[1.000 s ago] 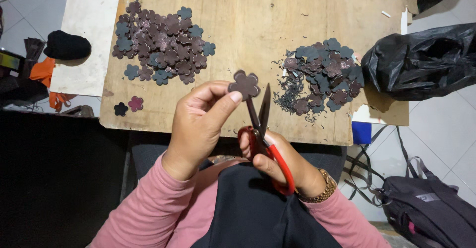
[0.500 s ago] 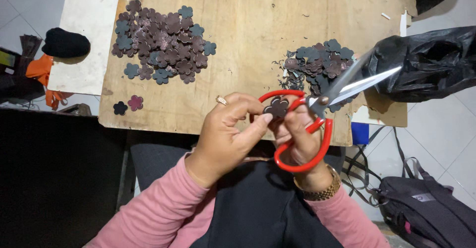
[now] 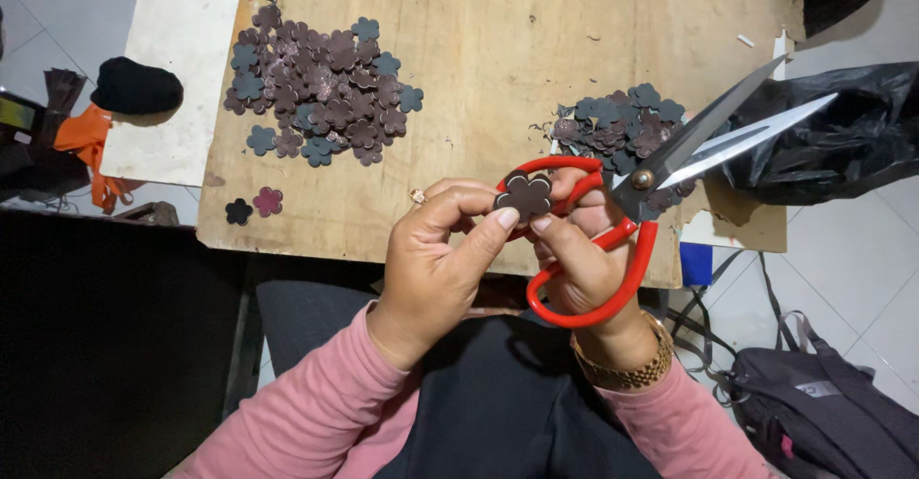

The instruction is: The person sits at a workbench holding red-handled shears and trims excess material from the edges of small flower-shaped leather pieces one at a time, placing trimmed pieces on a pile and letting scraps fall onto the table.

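Here, the left hand (image 3: 436,259) is pinching a small dark brown flower-shaped cutout (image 3: 525,195) in a narrow fingertip grip just above the wooden surface (image 3: 498,77), while the right hand (image 3: 584,259), touching it, is holding red-handled scissors (image 3: 632,211), blades apparently parted, pointing up-right, away from the cutout.

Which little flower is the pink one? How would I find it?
Start at the wooden board and go to its near left corner, below the big pile of dark flowers. Two loose flowers lie there side by side. The pink flower is the right one; its neighbour, the black flower, is much darker.
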`<state>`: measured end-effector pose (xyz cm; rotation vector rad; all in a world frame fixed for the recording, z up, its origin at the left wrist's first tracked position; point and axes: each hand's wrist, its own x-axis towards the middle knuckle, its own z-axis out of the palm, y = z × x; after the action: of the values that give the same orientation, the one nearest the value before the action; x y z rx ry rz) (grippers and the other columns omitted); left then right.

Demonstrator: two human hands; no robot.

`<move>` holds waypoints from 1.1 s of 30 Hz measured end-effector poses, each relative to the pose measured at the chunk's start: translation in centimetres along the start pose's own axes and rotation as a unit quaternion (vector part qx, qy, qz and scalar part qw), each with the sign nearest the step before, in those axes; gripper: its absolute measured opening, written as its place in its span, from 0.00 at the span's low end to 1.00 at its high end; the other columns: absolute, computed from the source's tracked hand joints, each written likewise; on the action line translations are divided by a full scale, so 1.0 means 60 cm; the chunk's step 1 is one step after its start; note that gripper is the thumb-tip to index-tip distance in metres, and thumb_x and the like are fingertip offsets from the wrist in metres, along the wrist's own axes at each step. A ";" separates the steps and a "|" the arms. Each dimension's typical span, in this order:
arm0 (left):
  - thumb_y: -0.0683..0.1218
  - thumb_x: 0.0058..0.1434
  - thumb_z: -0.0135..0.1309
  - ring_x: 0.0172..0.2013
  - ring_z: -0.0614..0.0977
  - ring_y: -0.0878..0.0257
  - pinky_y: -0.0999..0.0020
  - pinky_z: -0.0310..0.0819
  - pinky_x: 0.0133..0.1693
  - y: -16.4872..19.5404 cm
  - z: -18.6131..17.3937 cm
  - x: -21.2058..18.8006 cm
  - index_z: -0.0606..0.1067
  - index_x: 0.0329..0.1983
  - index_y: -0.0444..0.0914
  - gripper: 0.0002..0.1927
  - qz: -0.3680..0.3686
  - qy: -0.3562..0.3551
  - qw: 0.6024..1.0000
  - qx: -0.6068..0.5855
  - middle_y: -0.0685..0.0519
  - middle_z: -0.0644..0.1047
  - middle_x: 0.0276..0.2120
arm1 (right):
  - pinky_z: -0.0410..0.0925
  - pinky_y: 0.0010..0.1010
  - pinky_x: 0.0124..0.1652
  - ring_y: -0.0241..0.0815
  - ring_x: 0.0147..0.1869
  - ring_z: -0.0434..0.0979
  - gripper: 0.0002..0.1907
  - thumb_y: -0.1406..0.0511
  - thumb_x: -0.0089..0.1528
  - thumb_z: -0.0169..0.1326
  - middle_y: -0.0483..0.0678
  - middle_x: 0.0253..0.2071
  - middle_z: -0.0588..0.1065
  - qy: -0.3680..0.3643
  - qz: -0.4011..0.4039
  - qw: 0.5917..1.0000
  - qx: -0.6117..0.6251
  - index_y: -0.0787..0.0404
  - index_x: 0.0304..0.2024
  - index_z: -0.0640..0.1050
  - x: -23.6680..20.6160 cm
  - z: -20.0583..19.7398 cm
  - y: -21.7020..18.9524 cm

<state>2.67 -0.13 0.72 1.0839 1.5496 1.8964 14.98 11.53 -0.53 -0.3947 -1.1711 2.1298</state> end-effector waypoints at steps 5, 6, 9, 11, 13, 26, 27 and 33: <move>0.40 0.71 0.55 0.44 0.81 0.68 0.74 0.80 0.47 -0.005 0.002 0.000 0.78 0.46 0.35 0.04 -0.011 0.003 0.997 -0.074 0.53 0.78 0.46 | 0.71 0.31 0.49 0.42 0.50 0.77 0.13 0.75 0.62 0.51 0.52 0.47 0.75 0.013 -0.006 1.000 0.002 0.63 0.48 0.69 0.002 0.006 0.003; 0.40 0.71 0.55 0.45 0.81 0.68 0.74 0.80 0.47 -0.006 0.001 0.000 0.78 0.47 0.35 0.04 -0.006 0.003 0.998 -0.066 0.52 0.78 0.46 | 0.72 0.33 0.52 0.42 0.52 0.77 0.12 0.75 0.62 0.52 0.51 0.48 0.74 0.013 -0.007 1.000 0.008 0.63 0.48 0.69 0.002 0.006 0.005; 0.40 0.68 0.56 0.43 0.82 0.70 0.76 0.77 0.42 -0.009 0.000 0.003 0.78 0.45 0.34 0.05 -0.041 0.011 0.998 -0.039 0.53 0.79 0.43 | 0.72 0.33 0.55 0.40 0.54 0.75 0.13 0.77 0.65 0.55 0.50 0.48 0.72 0.022 -0.043 0.995 -0.091 0.64 0.50 0.70 0.001 0.002 0.010; 0.40 0.65 0.59 0.41 0.80 0.71 0.77 0.75 0.41 -0.012 -0.002 0.005 0.77 0.46 0.34 0.08 -0.041 0.011 0.999 -0.022 0.54 0.80 0.42 | 0.70 0.31 0.53 0.39 0.53 0.75 0.13 0.77 0.65 0.55 0.51 0.47 0.73 0.025 -0.031 0.988 -0.148 0.64 0.50 0.69 -0.003 0.000 0.012; 0.40 0.64 0.59 0.39 0.80 0.71 0.77 0.74 0.40 -0.014 -0.003 0.003 0.78 0.46 0.34 0.08 -0.064 0.013 0.997 -0.032 0.54 0.81 0.40 | 0.69 0.30 0.53 0.38 0.53 0.75 0.14 0.77 0.65 0.55 0.50 0.48 0.73 0.015 -0.027 0.986 -0.166 0.63 0.51 0.69 -0.009 0.001 0.014; 0.39 0.67 0.58 0.40 0.82 0.67 0.71 0.79 0.45 -0.037 0.007 -0.001 0.79 0.42 0.32 0.04 -0.134 0.042 0.964 -0.224 0.51 0.82 0.38 | 0.69 0.31 0.53 0.38 0.50 0.73 0.11 0.75 0.68 0.53 0.48 0.45 0.71 0.023 -0.050 0.989 -0.141 0.63 0.48 0.67 -0.014 0.009 0.032; 0.39 0.68 0.58 0.40 0.82 0.66 0.70 0.78 0.45 -0.037 0.007 0.001 0.79 0.42 0.32 0.04 -0.133 0.043 0.962 -0.234 0.51 0.82 0.38 | 0.69 0.31 0.52 0.38 0.49 0.73 0.11 0.75 0.68 0.54 0.48 0.44 0.71 0.022 -0.057 0.989 -0.135 0.63 0.48 0.66 -0.011 0.007 0.034; 0.39 0.65 0.58 0.38 0.82 0.65 0.70 0.78 0.44 -0.030 0.006 0.006 0.80 0.42 0.30 0.06 -0.188 0.045 0.950 -0.246 0.51 0.83 0.36 | 0.71 0.34 0.50 0.39 0.47 0.74 0.11 0.74 0.66 0.54 0.47 0.42 0.70 -0.001 -0.036 0.996 -0.076 0.60 0.45 0.66 -0.001 -0.006 0.038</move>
<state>2.49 0.83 -0.88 0.4543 1.1272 1.9253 14.27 10.82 -2.64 -0.4120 -1.3339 1.9855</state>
